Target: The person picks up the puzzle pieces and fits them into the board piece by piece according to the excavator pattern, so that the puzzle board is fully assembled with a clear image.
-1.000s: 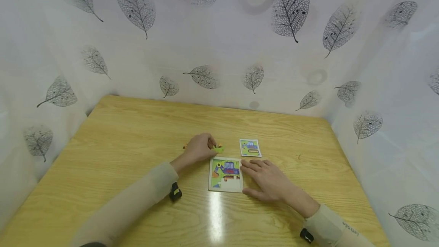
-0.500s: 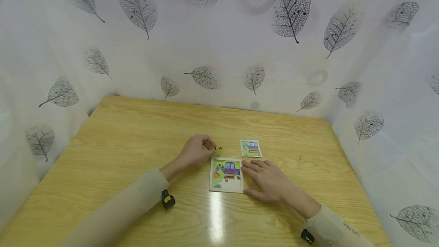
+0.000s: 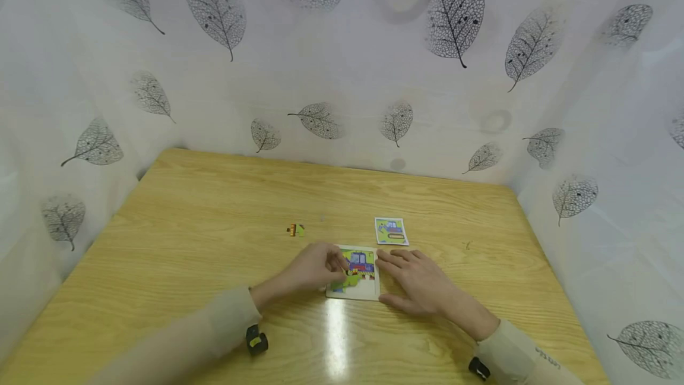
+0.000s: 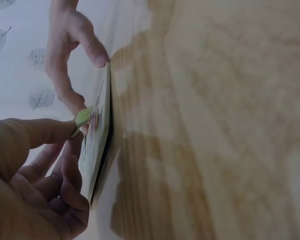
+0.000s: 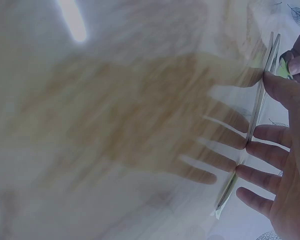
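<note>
My left hand [image 3: 315,267] pinches a green jigsaw piece [image 4: 82,119] between thumb and finger, over the left part of a square puzzle board [image 3: 367,291]. The board carries a blue digger picture, with a bare pale area at its lower right. The piece looks just above the board or touching it; I cannot tell which. Along the board's right edge, my right hand [image 3: 419,282] rests with its fingers extended, thumb and fingertips [image 5: 267,80] touching the rim.
Beyond the board lies a small picture card [image 3: 391,231] with a similar digger. To the left, loose puzzle pieces [image 3: 295,230] lie on the wooden table [image 3: 224,207]. A leaf-patterned curtain [image 3: 331,76] stands behind and at both sides.
My left hand has carried the green piece from behind the board down over its left part. The loose pieces on the left have come into view. My right hand stays in place.
</note>
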`<state>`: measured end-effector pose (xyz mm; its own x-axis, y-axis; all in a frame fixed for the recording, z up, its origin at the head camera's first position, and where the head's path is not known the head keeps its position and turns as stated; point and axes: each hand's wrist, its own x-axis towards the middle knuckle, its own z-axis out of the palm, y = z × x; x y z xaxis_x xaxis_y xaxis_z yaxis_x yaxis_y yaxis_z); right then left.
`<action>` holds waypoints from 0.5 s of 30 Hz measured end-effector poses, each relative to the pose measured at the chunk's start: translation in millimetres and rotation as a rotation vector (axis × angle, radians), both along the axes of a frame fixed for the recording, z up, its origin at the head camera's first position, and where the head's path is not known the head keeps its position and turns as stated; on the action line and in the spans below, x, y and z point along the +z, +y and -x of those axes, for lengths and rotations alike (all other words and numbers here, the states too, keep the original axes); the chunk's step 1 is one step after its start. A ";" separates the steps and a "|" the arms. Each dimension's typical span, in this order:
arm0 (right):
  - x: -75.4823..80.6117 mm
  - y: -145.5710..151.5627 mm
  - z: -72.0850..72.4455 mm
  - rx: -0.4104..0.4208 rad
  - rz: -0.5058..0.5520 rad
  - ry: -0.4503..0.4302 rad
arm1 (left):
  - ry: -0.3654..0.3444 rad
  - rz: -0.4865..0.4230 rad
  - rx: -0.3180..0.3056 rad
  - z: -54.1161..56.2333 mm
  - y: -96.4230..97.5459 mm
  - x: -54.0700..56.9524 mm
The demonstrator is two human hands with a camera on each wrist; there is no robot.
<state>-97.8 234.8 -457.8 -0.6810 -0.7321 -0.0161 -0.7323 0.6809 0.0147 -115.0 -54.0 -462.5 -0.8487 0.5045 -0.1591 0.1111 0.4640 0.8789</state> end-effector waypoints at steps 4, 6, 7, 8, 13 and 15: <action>-0.7 0.5 0.0 -0.002 0.005 0.001 | 0.018 0.023 -0.029 -5.8 3.3 -2.9; -1.2 0.6 0.0 0.000 0.011 0.004 | 0.050 0.038 -0.039 -8.0 5.7 -4.6; -1.5 0.7 0.1 0.002 0.015 0.007 | 0.070 0.046 -0.045 -8.7 6.8 -5.6; -1.7 0.7 0.2 0.004 0.018 0.010 | 0.089 0.053 -0.049 -9.4 7.8 -6.4; -2.3 0.7 0.5 0.014 0.023 0.023 | 0.194 0.128 -0.077 -10.6 11.5 -7.1; -2.2 0.7 0.5 0.017 0.022 0.027 | 0.221 0.153 -0.085 -10.9 12.3 -6.1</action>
<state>-98.2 235.6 -460.0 -0.6684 -0.7436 0.0179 -0.7434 0.6686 0.0198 -104.1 -41.7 -468.6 -0.8268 0.5598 -0.0551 0.3363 0.5705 0.7493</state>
